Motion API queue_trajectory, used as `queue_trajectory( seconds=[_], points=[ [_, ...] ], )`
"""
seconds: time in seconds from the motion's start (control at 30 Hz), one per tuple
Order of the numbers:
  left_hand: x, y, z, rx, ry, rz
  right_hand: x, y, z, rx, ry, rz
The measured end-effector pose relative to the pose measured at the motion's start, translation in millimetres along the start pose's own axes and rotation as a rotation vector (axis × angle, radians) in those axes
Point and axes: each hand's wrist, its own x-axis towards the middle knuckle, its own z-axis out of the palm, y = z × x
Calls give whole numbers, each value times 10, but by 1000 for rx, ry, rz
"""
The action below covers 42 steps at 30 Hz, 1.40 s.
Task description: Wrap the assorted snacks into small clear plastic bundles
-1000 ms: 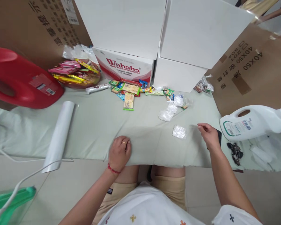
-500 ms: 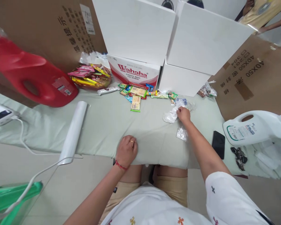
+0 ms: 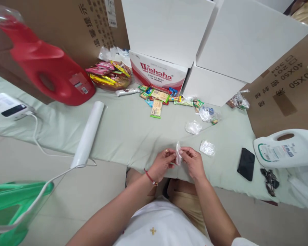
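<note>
Close to the table's front edge, my left hand (image 3: 164, 163) and my right hand (image 3: 193, 160) pinch a small folded clear plastic bag (image 3: 178, 153) between them, held upright. One flat plastic bag (image 3: 207, 148) lies on the cloth just right of my right hand. Another crumpled plastic bag (image 3: 193, 127) rests farther back. Behind it are more clear plastic (image 3: 205, 113) and a small wrapped snack (image 3: 214, 121). Several packaged snacks lie in a pile, with a cream-coloured biscuit packet (image 3: 156, 108) at its front.
White boxes (image 3: 220, 37) and a Wahaha carton (image 3: 157, 71) stand at the back. Left are a red jug (image 3: 53, 71), a snack bowl (image 3: 110, 80), a white roll (image 3: 88, 135) and a corded white device (image 3: 9, 106). Right are a phone (image 3: 246, 164), keys (image 3: 270, 181) and a white jug (image 3: 284, 148).
My right hand has come back from the pile of plastic bags with one bag. My left hand has lifted from the table edge and joined it. The view has shifted.
</note>
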Motion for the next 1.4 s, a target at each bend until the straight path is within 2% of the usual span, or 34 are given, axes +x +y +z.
queue_trajectory(
  seconds=[0.07,0.13,0.23,0.3,0.43,0.53,0.63,0.7,0.8,0.87,0.93,1.03,1.13,1.23,1.3,1.4],
  points=[
    [21,3,-68,14,94,39,36,-46,-62,-27,35,-34],
    [-1,22,-132,23,120,18,85,-107,-133,-15,40,-48],
    [-69,44,-116,-17,6,-107,95,-131,-132,32,-25,-28],
    [-92,35,-53,-54,-71,-127,67,-87,-68,29,-78,-28],
    [-53,0,-26,-36,-16,-41,44,18,-37,-65,-45,-75],
    [-27,33,-145,15,56,-5,81,-8,-215,-197,24,-110],
    [-50,133,-267,115,110,100,103,-102,-468,-359,52,-147],
    [-81,207,-299,157,110,169,89,-155,-595,-446,51,-177],
    [-107,270,-284,46,56,169,33,-185,-667,-517,10,-241],
    [-99,266,-271,-40,50,158,-9,-185,-655,-533,-20,-284],
    [-82,238,-273,-11,106,220,-42,-189,-624,-537,-57,-336],
    [-91,196,-278,265,178,390,-58,-221,-554,-526,-86,-430],
    [-170,198,-232,549,130,554,-27,-251,-453,-587,-132,-500],
    [-275,230,-168,686,63,651,31,-246,-368,-644,-161,-528],
    [-320,251,-157,651,65,638,67,-231,-350,-611,-110,-527],
    [-320,269,-194,355,110,473,95,-212,-364,-556,-84,-535]
  ],
)
